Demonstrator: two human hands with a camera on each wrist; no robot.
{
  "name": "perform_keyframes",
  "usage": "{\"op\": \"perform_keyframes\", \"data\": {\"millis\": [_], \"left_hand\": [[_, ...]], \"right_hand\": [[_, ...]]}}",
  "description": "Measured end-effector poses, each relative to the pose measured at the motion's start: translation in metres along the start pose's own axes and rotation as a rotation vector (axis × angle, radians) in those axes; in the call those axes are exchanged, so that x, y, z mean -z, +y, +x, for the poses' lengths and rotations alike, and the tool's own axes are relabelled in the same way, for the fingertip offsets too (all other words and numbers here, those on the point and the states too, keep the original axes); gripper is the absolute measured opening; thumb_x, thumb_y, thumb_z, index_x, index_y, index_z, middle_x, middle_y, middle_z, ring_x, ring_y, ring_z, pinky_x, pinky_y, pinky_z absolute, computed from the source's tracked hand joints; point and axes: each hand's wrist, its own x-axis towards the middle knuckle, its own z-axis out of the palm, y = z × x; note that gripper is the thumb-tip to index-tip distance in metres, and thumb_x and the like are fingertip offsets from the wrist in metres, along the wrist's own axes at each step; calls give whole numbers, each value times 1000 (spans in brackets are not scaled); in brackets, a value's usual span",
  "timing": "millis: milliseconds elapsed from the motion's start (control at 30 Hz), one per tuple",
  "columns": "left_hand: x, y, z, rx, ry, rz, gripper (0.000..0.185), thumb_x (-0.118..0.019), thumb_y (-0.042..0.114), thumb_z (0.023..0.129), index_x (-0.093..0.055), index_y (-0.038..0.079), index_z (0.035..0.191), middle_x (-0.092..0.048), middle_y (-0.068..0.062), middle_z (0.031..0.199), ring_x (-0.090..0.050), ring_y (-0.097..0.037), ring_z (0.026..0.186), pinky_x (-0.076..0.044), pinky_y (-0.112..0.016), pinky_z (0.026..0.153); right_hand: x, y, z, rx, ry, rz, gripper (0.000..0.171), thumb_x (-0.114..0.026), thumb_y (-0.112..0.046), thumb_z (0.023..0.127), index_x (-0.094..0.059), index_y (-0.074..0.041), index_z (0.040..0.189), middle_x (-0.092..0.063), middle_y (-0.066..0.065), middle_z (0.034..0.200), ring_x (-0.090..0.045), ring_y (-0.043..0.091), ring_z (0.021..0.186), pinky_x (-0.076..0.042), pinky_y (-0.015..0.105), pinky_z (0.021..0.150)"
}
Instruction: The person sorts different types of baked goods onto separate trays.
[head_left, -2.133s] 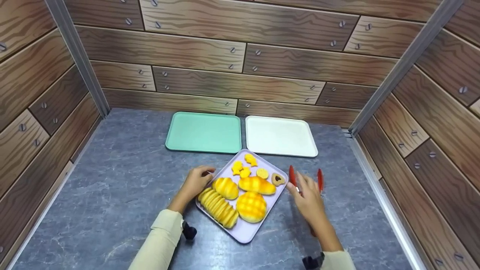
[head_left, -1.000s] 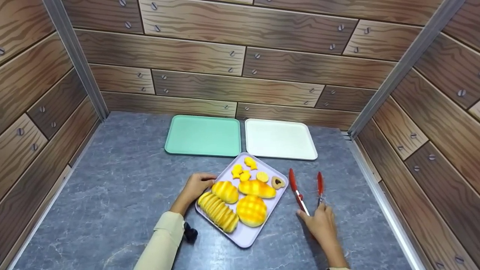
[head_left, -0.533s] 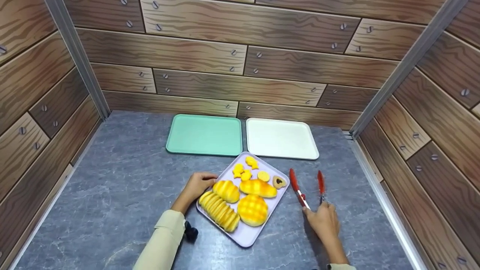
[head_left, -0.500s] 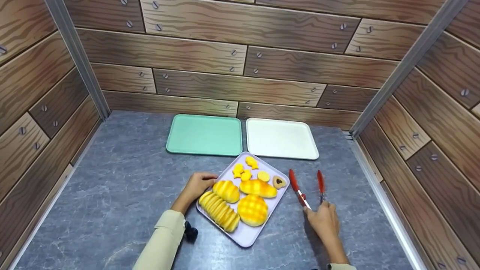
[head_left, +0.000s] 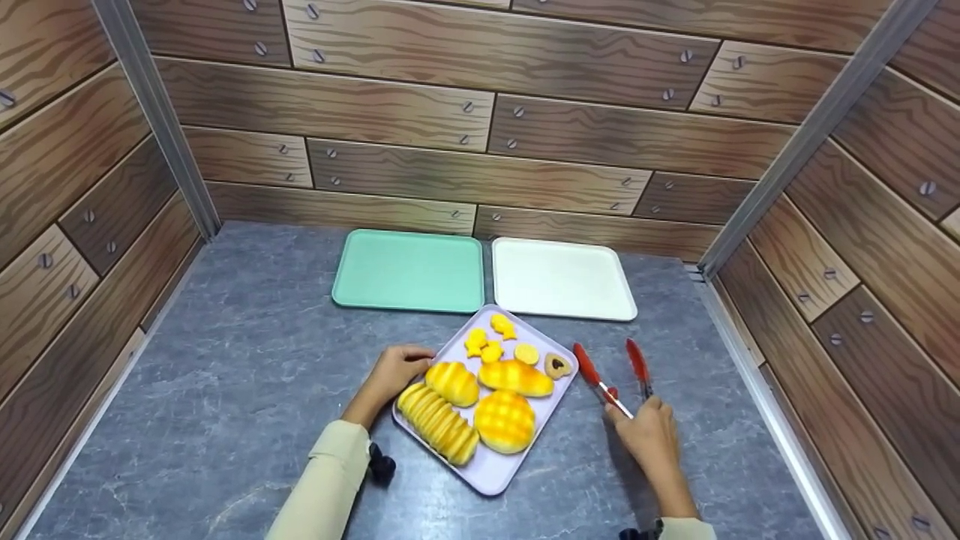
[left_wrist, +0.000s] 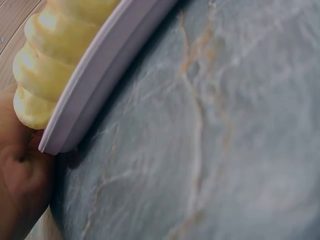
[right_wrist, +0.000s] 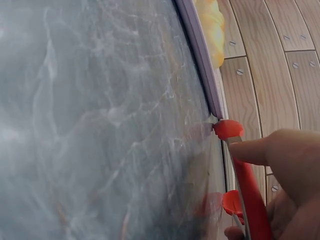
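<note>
A lilac tray [head_left: 489, 474] lies turned cornerwise on the table, with my left hand [head_left: 391, 375] holding its left rim. In the left wrist view that hand sits at the lilac tray [left_wrist: 90, 75]; its fingertips are mostly hidden. The tray bears a sliced loaf [head_left: 437, 424], a round checked bun [head_left: 505, 421], a long bread roll [head_left: 516, 377], a smaller roll [head_left: 452, 383], several small yellow shapes [head_left: 502, 325], a lemon slice [head_left: 526, 353] and a heart biscuit [head_left: 556, 366]. Right of the tray, my right hand [head_left: 649, 435] grips red-tipped tongs [head_left: 587, 366], their arms spread.
A green tray [head_left: 409, 270] and a white tray [head_left: 564, 279] lie side by side behind the lilac one, near the wood-patterned back wall [head_left: 420, 112]. Similar side walls [head_left: 847, 352] enclose the grey table [head_left: 247, 360].
My right hand has drawn back from over the tongs and taken hold of their near end. The tong tips have swung slightly left, toward the tray. My left hand has settled on the tray's rim.
</note>
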Motion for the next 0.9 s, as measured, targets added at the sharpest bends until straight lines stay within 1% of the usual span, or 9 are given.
{"op": "perform_keyframes", "data": {"millis": [100, 167, 300, 533, 600, 767, 833, 900], "left_hand": [[0, 0, 0, -4, 1, -8, 20, -66, 10, 94, -79, 7, 109, -75, -10, 113, -66, -28, 114, -50, -46, 101], [-1, 1, 0, -5, 4, -13, 20, -66, 10, 93, -79, 7, 108, -75, -10, 113, -66, -27, 114, -50, -45, 101], [-1, 1, 0, -1, 7, -8, 20, -66, 10, 93, -79, 7, 108, -75, -9, 113, -66, -27, 114, -50, -45, 101], [0, 0, 0, 2, 11, 1, 19, -67, 12, 94, -79, 9, 109, -75, -8, 113, -66, -27, 114, -50, -46, 101], [-1, 0, 0, -5, 13, -3, 19, -67, 12, 94, -79, 9, 109, -75, -8, 113, -66, -27, 114, -50, -46, 101], [-1, -1, -1, -27, 14, 5, 19, -66, 11, 95, -78, 8, 109, -75, -9, 113, -66, -28, 113, -51, -46, 100], [-1, -1, -1, -22, 12, 5, 19, -66, 11, 95, -78, 8, 109, -75, -9, 113, -66, -28, 113, -51, -46, 100], [-1, 0, -1, -16, 12, 4, 19, -66, 11, 95, -78, 9, 110, -75, -9, 114, -66, -28, 114, -50, -46, 100]], "right_hand": [[-1, 2, 1, -12, 24, -9, 74, -73, -46, 87, -48, 17, 115, -53, 39, 108, -58, 54, 93, -46, 62, 74], [-2, 4, 2, -10, 44, -12, 74, -74, -46, 86, -49, 17, 115, -54, 38, 107, -58, 54, 92, -46, 63, 73], [-3, 7, 2, 8, 63, -4, 74, -75, -43, 86, -48, 18, 117, -53, 39, 107, -58, 55, 92, -45, 64, 74], [-1, 10, -1, 16, 101, 24, 80, -76, -42, 85, -45, 19, 126, -52, 39, 111, -56, 57, 99, -44, 66, 79], [2, 10, -2, 14, 106, 30, 79, -76, -41, 85, -45, 18, 127, -52, 38, 111, -56, 57, 100, -44, 66, 79], [7, 9, -5, 28, 83, 33, 69, -77, -39, 85, -48, 12, 120, -53, 34, 107, -57, 51, 92, -44, 62, 73], [9, 9, -6, 40, 72, 42, 68, -77, -38, 85, -48, 11, 122, -54, 33, 108, -58, 49, 92, -44, 61, 74], [10, 10, -7, 50, 64, 51, 70, -77, -37, 85, -47, 11, 128, -55, 33, 112, -58, 49, 95, -45, 61, 76]]}}
